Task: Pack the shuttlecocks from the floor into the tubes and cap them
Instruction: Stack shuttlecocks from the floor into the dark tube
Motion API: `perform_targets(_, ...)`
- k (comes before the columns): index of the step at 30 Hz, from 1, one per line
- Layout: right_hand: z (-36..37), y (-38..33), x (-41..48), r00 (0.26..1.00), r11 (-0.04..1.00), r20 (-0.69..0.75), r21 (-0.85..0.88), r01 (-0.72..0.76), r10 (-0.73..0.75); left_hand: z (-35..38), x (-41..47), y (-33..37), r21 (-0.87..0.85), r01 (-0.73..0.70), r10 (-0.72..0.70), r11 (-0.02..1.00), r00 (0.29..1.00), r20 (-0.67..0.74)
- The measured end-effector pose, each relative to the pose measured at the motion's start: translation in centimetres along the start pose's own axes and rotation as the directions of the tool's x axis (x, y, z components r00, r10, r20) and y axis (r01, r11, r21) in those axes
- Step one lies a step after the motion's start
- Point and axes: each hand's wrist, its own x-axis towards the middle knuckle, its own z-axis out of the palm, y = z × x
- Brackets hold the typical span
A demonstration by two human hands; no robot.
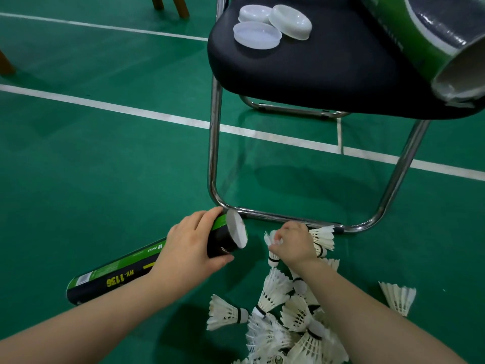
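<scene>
Head cam, the only view here: the person's left hand (pixel 193 243) has its fingers wrapped around a long black-and-green cardboard shuttlecock tube (pixel 118 278), gripping it just behind the open mouth. The tube is slanted, with its far end down by the green court floor (pixel 105 158) and the mouth facing the right hand (pixel 294 245). That hand's fingers are curled and pinching a white feather shuttlecock (pixel 270 237) just beside the tube's mouth, not inside it. Under and behind the right wrist there's a messy pile of white feather shuttlecocks (pixel 288 324) lying on the floor, plus one loose shuttlecock (pixel 399 298) off to the right, apart from the heap. Right behind the hands stands a black padded chair with a chrome tube frame (pixel 301 64). On its seat sit three round translucent white plastic caps (pixel 257 35), bunched together and touching. A second green tube (pixel 420 40) lies at the seat's right edge, open end toward the camera.
</scene>
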Motion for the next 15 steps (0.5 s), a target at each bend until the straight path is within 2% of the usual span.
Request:
perform_targets(3,0.3,-0.4,-1.1,0.997,0.994,0.076,0.104,0.025,-0.033,0.1,0.0,0.1,-0.001,0.005,-0.005,1.0,1.0,-0.006)
perform_targets(8,0.1,-1.1,-2.5,0.982,0.999,0.183,0.018,0.035,-0.037,-0.3,-0.3,0.4,-0.016,0.01,-0.01,1.0,1.0,-0.007)
perform_targets(10,0.2,-1.4,-2.8,0.987,0.998,0.147,-0.017,0.064,-0.061,-0.4,-0.5,0.4,-0.015,0.007,-0.007,1.0,1.0,-0.007)
perform_targets(12,0.1,-1.9,-3.0,0.994,0.998,0.092,0.021,0.065,-0.066,-0.6,-0.6,0.4,-0.012,0.009,-0.009,1.0,1.0,-0.008)
perform_targets(15,-0.9,-2.9,-3.2,1.0,0.968,0.004,0.251,-0.013,0.012,-0.8,-0.6,0.3,-0.016,0.014,-0.015,1.0,1.0,-0.019)
